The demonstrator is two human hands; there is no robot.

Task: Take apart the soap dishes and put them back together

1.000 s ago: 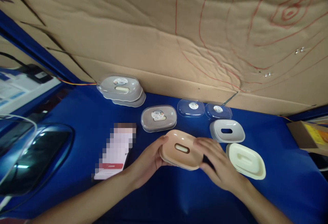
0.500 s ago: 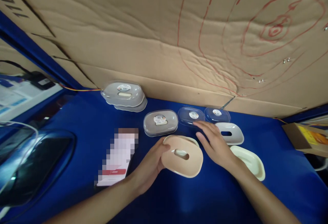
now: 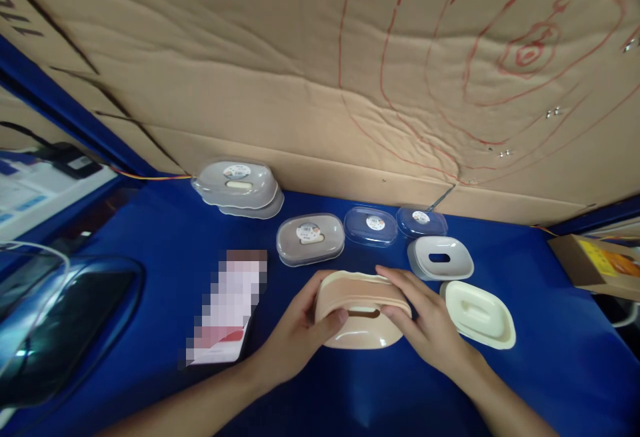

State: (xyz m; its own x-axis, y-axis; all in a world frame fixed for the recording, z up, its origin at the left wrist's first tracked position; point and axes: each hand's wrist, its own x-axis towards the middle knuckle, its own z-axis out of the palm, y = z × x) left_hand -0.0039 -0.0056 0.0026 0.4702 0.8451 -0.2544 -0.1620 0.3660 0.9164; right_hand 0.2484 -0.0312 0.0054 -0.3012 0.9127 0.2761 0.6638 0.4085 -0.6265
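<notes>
Both hands hold a peach oval soap dish (image 3: pixel 360 337) with a slot in its middle, tilted above the blue table. A cream rim shows along its far edge, and a cream part shows through the slot. My left hand (image 3: pixel 313 324) grips the left end, thumb near the slot. My right hand (image 3: pixel 425 317) is closed on the right end, thumb and fingers on the rim. To the right lie a pale grey slotted dish (image 3: pixel 460 267) and a cream dish (image 3: pixel 483 317). Beyond the hands sits a clear-lidded grey soap dish (image 3: pixel 290 244).
Two clear lids (image 3: pixel 357 227) with round stickers lie near the cardboard wall (image 3: pixel 250 104). Stacked lidded dishes (image 3: pixel 210 187) stand at the back left. A phone (image 3: pixel 225 304) lies left of my hands, beside a dark device with cables (image 3: pixel 85 330). A cardboard box (image 3: pixel 575 257) is at far right.
My right hand has come in from the right and taken hold of the peach dish. The dish has tilted, its far side now raised, and my left thumb has moved toward the slot.
</notes>
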